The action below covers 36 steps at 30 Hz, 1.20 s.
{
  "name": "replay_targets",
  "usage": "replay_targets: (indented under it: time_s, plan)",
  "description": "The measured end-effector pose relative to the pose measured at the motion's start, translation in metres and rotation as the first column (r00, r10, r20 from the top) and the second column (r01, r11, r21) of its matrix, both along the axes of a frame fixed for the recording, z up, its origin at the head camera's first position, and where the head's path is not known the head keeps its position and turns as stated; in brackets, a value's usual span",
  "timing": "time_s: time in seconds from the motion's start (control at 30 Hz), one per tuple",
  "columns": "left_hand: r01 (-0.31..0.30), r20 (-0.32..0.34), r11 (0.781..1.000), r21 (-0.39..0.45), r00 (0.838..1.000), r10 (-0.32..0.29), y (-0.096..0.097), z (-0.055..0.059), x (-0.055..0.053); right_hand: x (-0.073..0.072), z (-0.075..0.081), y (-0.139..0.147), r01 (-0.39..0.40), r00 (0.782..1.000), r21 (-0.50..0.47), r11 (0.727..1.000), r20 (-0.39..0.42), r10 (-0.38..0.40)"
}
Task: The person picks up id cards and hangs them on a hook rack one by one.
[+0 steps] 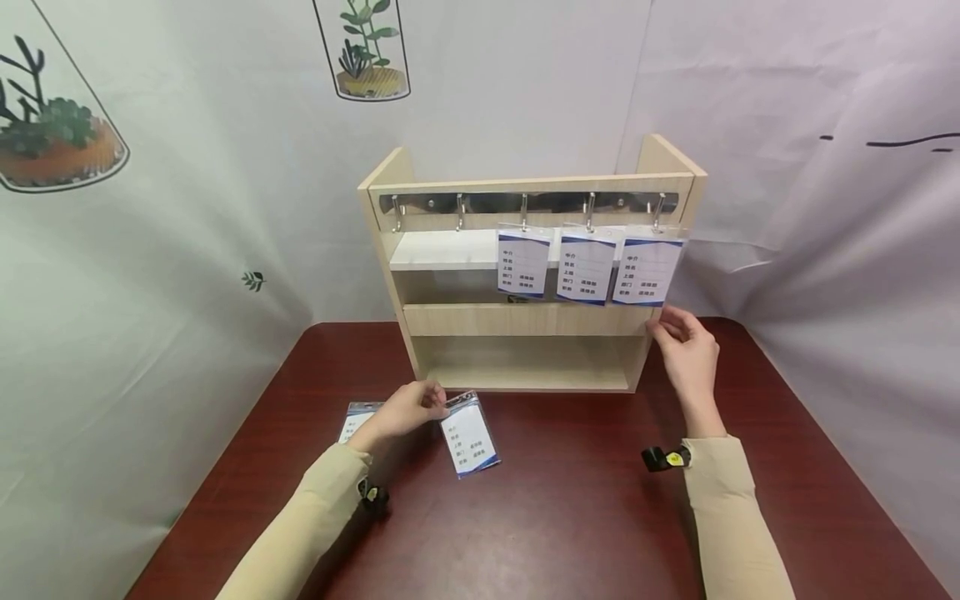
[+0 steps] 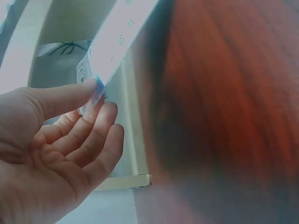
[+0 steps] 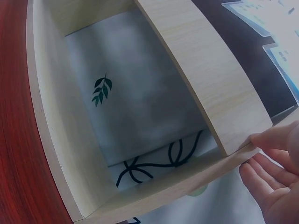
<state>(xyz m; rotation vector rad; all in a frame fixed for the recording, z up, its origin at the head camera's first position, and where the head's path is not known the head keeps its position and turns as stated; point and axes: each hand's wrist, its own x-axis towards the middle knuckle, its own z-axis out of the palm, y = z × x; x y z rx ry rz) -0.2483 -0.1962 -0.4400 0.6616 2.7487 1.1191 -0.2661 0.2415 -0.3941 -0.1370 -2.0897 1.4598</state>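
My left hand [image 1: 408,408] pinches the top corner of a clear-sleeved ID badge [image 1: 468,437], thumb on one face and fingers behind, as the left wrist view shows of the badge [image 2: 117,44]. The badge hangs tilted over the table, in front of the shelf's lower left. Another badge [image 1: 358,421] lies on the table, partly hidden by that hand. At the wooden shelf's right side panel [image 1: 643,354], my right hand [image 1: 686,346] holds the edge, with the thumb in front and the fingers round the outside. Three badges, one of them at the right end [image 1: 647,271], hang from the hooks.
A metal hook rail [image 1: 487,202] runs across the shelf's top; its two left hooks [image 1: 397,215] carry nothing. The shelf stands at the back of the dark red table [image 1: 570,500]. Pale printed cloth [image 1: 225,150] surrounds it behind and on both sides.
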Motion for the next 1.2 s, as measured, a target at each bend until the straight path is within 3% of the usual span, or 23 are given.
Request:
replay_targets:
  time_s: [0.77,1.2]
  plan:
    - [-0.075,-0.081,0.980,0.182,0.993,0.091,0.014,0.042,-0.014,0.001,0.000,-0.001,0.003,1.000,0.010,1.000,0.003,-0.003]
    - [-0.102,-0.197,0.946,0.306,0.966,0.168,0.028,0.085,-0.021,0.001,0.002,-0.001,-0.001,1.000,0.009,1.000,0.000,0.001]
